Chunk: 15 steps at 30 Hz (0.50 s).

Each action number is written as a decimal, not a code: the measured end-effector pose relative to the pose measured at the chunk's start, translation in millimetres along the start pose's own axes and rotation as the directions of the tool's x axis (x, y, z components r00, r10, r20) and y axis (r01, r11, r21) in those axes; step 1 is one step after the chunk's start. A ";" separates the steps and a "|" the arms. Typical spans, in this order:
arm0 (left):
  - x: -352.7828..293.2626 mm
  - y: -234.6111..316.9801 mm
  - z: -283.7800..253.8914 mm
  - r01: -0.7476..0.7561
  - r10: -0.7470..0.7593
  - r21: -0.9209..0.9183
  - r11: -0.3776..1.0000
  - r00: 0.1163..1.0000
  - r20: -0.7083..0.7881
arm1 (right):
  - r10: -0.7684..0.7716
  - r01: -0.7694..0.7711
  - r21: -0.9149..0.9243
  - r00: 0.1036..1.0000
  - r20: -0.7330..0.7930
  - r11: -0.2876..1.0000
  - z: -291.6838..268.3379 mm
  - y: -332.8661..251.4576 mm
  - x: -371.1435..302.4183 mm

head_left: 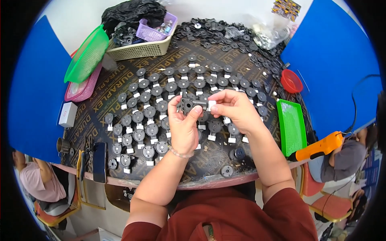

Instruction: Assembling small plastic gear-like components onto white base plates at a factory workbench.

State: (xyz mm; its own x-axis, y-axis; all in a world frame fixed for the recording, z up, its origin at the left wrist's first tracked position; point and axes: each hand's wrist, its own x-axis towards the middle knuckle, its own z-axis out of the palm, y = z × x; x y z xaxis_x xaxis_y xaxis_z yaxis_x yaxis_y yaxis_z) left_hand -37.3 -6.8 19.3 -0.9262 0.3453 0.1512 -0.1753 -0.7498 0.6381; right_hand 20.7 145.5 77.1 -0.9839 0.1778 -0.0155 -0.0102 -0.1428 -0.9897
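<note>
Over the middle of the table, my left hand (184,124) grips a black plastic part (187,105) with a round hole in its face. My right hand (233,109) pinches a small white block (211,105) at the right end of that part. Whether the block is fixed to the part or only touching it, I cannot tell. Around and under my hands stand rows of black round-headed parts (152,129), most with a white block at the lower end. Two black discs, one a loose disc (226,171), lie near the front edge.
Black discs (217,36) are heaped at the back. A beige basket (140,51), green sieve (86,56), green tray (291,126) and red bowl (291,81) ring the table. An orange power screwdriver (319,146) is at right, a phone (100,162) and pliers (82,164) at left. People sit beyond blue partitions.
</note>
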 end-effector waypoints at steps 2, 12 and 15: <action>-9.9 -2.2 9.0 0.024 -0.025 0.045 0.999 0.999 0.028 | 0.006 -0.008 0.133 1.000 0.017 0.991 -6.2 12.6 -13.6; -25.7 -6.6 10.8 0.377 -0.403 0.146 0.915 0.877 0.261 | -0.047 0.078 0.266 0.991 -0.122 0.961 -13.5 45.1 -70.1; -32.4 -3.7 15.9 0.629 -0.583 0.030 0.777 0.700 0.412 | -0.270 0.269 -0.033 0.962 -0.032 0.962 -21.9 48.5 -77.4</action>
State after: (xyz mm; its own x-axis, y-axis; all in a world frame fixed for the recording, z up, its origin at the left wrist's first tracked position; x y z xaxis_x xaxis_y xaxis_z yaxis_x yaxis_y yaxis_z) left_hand -1.4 -6.3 24.0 -0.4089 0.9115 0.0455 -0.7085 -0.3484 0.6138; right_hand 100.3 146.1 27.2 -0.9382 0.2412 0.2481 -0.2691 -0.0578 -0.9614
